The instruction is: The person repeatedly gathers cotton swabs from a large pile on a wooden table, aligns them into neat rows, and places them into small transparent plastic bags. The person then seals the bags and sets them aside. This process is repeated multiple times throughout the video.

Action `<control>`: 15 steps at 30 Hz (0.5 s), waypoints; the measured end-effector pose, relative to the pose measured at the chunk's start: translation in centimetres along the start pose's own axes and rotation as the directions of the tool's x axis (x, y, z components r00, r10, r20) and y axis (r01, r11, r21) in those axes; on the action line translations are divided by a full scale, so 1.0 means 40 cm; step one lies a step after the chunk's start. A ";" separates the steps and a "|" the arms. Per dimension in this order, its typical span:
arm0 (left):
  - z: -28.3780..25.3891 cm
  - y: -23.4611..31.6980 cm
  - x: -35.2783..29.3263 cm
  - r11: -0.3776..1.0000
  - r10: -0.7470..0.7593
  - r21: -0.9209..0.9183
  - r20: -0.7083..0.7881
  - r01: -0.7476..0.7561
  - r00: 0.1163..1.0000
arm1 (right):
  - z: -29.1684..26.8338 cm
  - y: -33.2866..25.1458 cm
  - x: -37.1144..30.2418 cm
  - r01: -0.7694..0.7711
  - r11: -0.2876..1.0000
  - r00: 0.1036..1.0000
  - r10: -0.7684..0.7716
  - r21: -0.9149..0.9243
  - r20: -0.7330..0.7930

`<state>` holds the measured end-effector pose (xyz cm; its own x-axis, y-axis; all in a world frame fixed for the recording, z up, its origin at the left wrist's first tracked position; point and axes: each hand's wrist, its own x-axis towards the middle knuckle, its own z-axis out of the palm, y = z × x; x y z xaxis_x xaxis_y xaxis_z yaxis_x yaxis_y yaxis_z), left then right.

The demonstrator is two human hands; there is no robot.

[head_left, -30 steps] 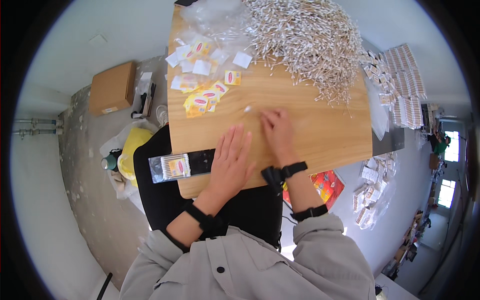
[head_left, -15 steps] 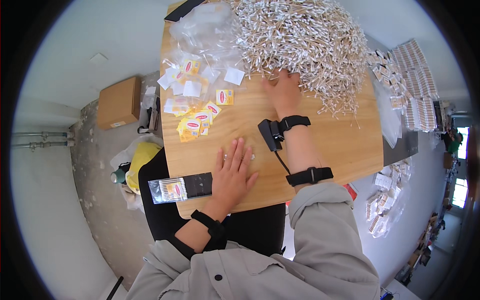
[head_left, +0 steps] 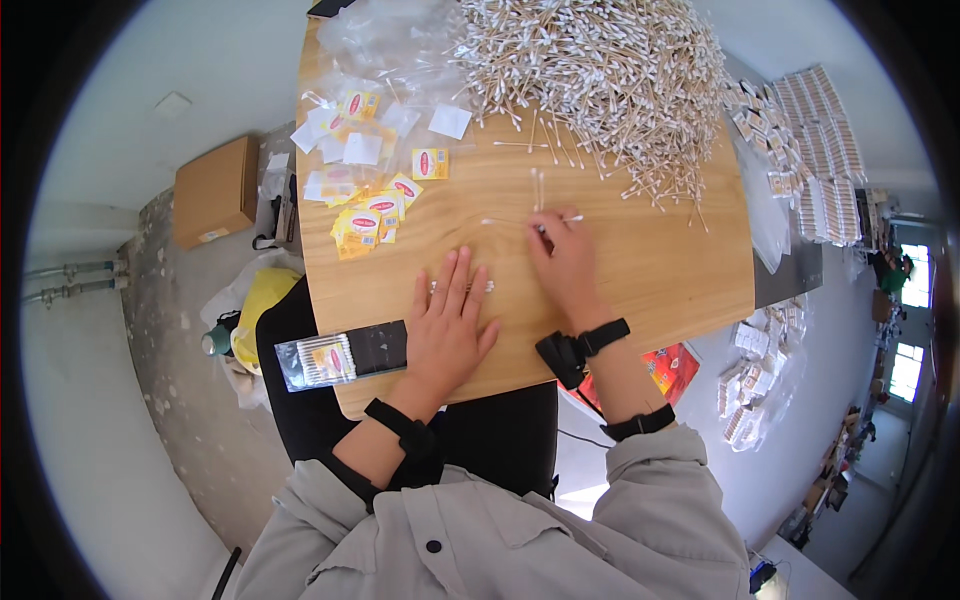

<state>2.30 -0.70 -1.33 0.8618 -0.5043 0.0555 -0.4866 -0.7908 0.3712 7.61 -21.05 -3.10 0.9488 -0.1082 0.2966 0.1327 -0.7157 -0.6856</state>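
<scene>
My left hand (head_left: 446, 335) lies flat on the wooden table with its fingers stretched out. Swab tips (head_left: 489, 287) peek out beside its fingers; the rest of those swabs is hidden beneath. To its right, my right hand (head_left: 566, 262) is closed, pinching a few cotton swabs (head_left: 538, 188) whose sticks poke out in different directions. A large heap of cotton swabs (head_left: 600, 80) covers the far right of the tabletop. Left of my left hand, a clear packet of cotton swabs (head_left: 318, 361) with a yellow label rests on a black strip (head_left: 381, 349) at the table edge.
Yellow printed cards (head_left: 380, 208) and white slips (head_left: 450, 121) are scattered on the table's left side (head_left: 480, 190), below clear plastic bags (head_left: 385, 50). Packed bundles (head_left: 820, 130) are stacked beyond the right edge. A cardboard box (head_left: 215, 192) stands on the floor at left.
My right hand has pulled back from the heap toward me, with cotton swabs now in its fingers. A few loose swabs lie where it was. My left hand stays flat on the table.
</scene>
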 end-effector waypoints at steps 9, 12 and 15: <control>0.004 -0.001 -0.002 1.000 0.008 -0.017 -0.043 -0.009 0.999 | -0.023 0.027 0.096 -0.142 0.969 0.971 0.097 0.202 0.219; 0.006 -0.004 -0.002 1.000 0.005 -0.009 -0.035 -0.005 0.999 | -0.025 0.053 0.204 -0.042 0.999 0.924 0.043 -0.011 0.381; 0.005 -0.003 0.000 1.000 -0.003 -0.017 -0.027 0.002 1.000 | -0.003 0.077 0.272 0.053 0.989 0.998 -0.049 -0.137 0.031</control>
<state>2.31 -0.68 -1.57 0.8666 -0.4927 0.0792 -0.4822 -0.7858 0.3873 18.33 -24.51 -1.89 0.9497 -0.0511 0.3091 0.1424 -0.8084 -0.5711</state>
